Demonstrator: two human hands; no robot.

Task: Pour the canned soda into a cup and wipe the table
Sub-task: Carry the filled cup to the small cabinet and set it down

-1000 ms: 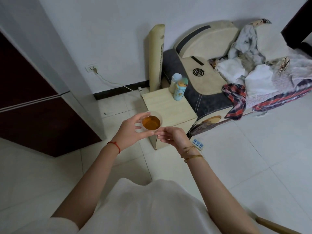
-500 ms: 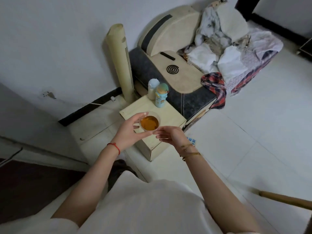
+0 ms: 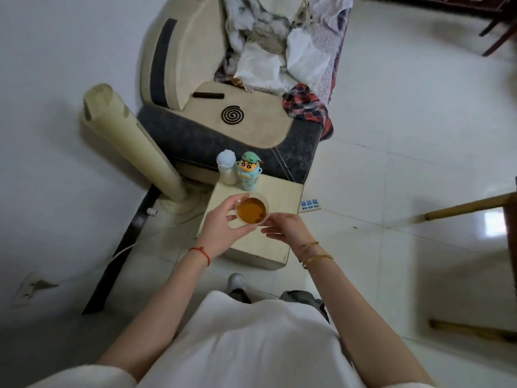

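A clear plastic cup (image 3: 251,211) filled with amber soda is held above the small pale wooden table (image 3: 282,197). My left hand (image 3: 221,231) grips the cup from its left side, thumb and fingers around the rim. My right hand (image 3: 288,226) is beside the cup on the right, fingers spread, fingertips touching or almost touching its wall. No soda can shows in view.
At the table's back edge stand a white bottle (image 3: 226,168) and a cartoon-figure bottle (image 3: 249,172). A cream tower fan (image 3: 131,141) leans at the left. Behind is a sofa (image 3: 223,127) piled with clothes. A power strip (image 3: 309,204) lies on the tiled floor; wooden furniture legs at right.
I have come closer and look more steeply down; the table now lies right under the cup. Both hands keep the same hold around the cup.
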